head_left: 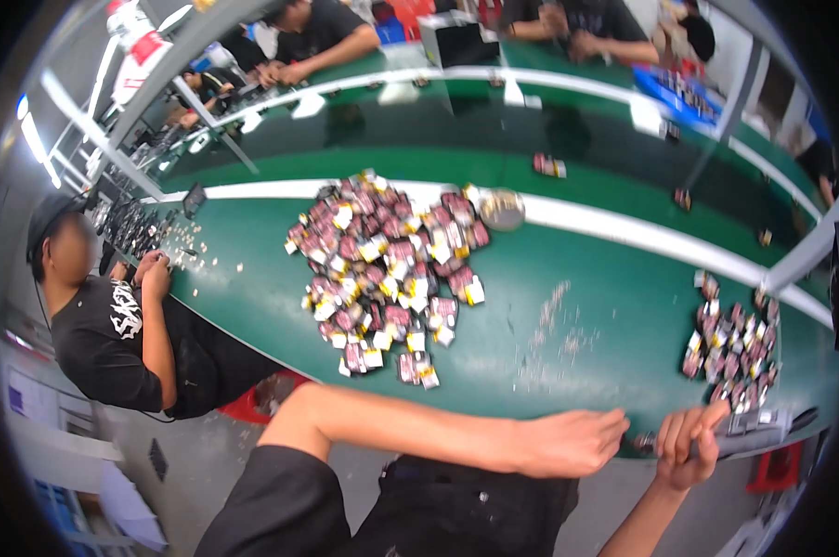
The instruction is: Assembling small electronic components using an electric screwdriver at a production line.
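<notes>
My left hand (568, 444) is over the table's front edge, its fingers drawn together and pointing right; whatever they may pinch is hidden. Just to its right, my right hand (687, 447) has its fingers curled in, and I cannot make out what is inside. A small dark part (642, 442) shows blurred in the gap between the two hands. Beside my right hand lies a grey handheld tool (758, 429) with a dark end. Behind it is a group of small dark-and-pink parts with white tabs (733, 345).
A large heap of similar parts with yellow-and-white tabs (391, 269) covers the middle-left of the green table (503, 343). A round tin-like object (503, 210) touches its far side. Pale scraps (554, 320) are scattered nearby. A co-worker (113, 325) sits at left; a conveyor belt (391, 139) runs beyond.
</notes>
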A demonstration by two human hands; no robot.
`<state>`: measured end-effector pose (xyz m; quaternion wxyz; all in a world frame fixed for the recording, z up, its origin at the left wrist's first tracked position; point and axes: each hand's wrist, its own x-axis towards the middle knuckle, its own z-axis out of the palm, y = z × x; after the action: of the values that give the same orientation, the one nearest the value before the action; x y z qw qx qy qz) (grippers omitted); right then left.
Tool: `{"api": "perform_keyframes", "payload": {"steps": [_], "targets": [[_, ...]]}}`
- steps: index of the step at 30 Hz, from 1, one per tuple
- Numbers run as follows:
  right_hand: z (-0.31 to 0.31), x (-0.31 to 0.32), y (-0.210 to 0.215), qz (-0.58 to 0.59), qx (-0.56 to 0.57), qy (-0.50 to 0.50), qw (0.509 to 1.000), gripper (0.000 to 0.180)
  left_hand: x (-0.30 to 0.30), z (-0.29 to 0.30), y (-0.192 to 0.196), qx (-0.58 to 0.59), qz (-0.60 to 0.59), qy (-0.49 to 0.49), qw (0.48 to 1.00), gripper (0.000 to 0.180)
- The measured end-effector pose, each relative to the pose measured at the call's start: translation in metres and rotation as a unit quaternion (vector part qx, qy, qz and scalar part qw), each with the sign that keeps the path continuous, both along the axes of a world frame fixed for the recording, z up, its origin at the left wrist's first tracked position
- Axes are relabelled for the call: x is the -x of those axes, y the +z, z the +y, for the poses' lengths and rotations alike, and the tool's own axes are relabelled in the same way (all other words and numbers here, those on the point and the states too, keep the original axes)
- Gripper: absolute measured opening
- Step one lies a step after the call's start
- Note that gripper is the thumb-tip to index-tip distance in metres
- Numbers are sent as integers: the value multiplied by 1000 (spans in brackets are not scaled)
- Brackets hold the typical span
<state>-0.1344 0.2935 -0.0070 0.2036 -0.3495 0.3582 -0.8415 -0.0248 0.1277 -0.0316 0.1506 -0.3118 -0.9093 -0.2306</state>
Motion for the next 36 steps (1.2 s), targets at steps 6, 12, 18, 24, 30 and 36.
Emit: {"api": "perform_keyframes", "payload": {"steps": [6,12,18,24,30,36], "targets": [[12,-5,6,-126,141,-91,978,12,-56,-78,39,-76,-12,221,972,39],[9,-14,-16,-262,97,-134,951,9,-116,-178,51,86,52,448,888,35],[0,-3,-34,-305,86,-130,939,8,-114,-178,53,163,44,497,851,33],[7,-12,-40,-337,101,-118,929,9,-47,-130,65,94,71,385,915,31],[11,-17,-39,-333,104,-87,933,9,29,-86,38,177,4,295,939,33],[7,-9,-34,-313,128,-85,937,10,65,-89,20,222,24,233,946,16]]}}
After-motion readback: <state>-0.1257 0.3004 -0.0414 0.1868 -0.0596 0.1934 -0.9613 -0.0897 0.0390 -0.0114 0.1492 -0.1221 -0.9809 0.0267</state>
